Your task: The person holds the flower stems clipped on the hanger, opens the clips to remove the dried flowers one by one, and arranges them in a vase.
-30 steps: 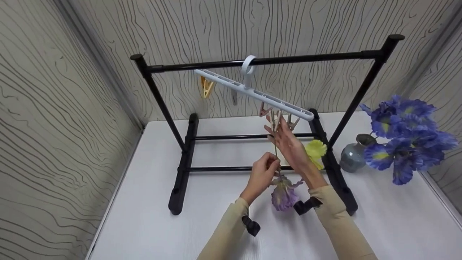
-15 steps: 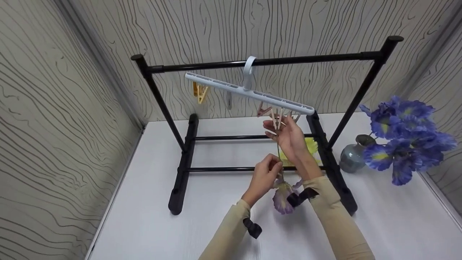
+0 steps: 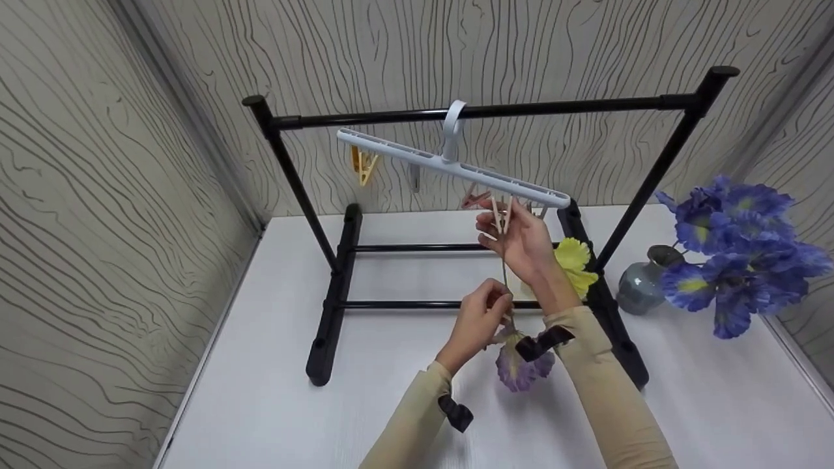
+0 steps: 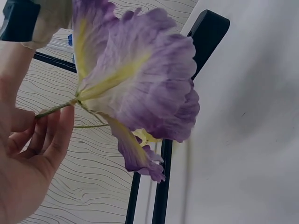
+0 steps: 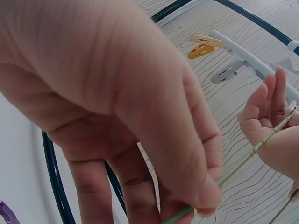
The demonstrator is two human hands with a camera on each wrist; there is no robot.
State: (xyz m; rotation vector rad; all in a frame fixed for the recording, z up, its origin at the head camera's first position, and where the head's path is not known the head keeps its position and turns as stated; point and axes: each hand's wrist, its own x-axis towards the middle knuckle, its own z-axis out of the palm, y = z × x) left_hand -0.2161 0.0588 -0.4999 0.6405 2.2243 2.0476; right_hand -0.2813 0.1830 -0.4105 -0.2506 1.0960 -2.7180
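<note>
My left hand (image 3: 479,319) pinches the green stem (image 5: 254,149) of a purple iris (image 4: 140,88), whose bloom points down below the fingers. Higher up, my right hand (image 3: 524,241) is at a pale pink clothespin (image 3: 500,215) under the light blue hanger (image 3: 417,155), thumb and fingertips on its two arms. The upper stem runs to the clothespin's lower tips. In the right wrist view, the stem-pinching hand fills the foreground, with the other hand beyond it. A black strap partly covers the bloom in the head view.
The hanger hooks over a black rack's top bar (image 3: 560,109). Yellow clothespins (image 3: 366,168) and another pink clothespin (image 3: 474,197) hang from it. Behind my right forearm is a yellow flower (image 3: 575,264). Right of the rack stands a grey-blue vase (image 3: 642,286) with blue irises (image 3: 736,241).
The hanger has turned, its left end swinging toward me. My right hand's fingers have come in around the pink clothespin. My left hand keeps pinching the stem; the iris has shifted slightly right.
</note>
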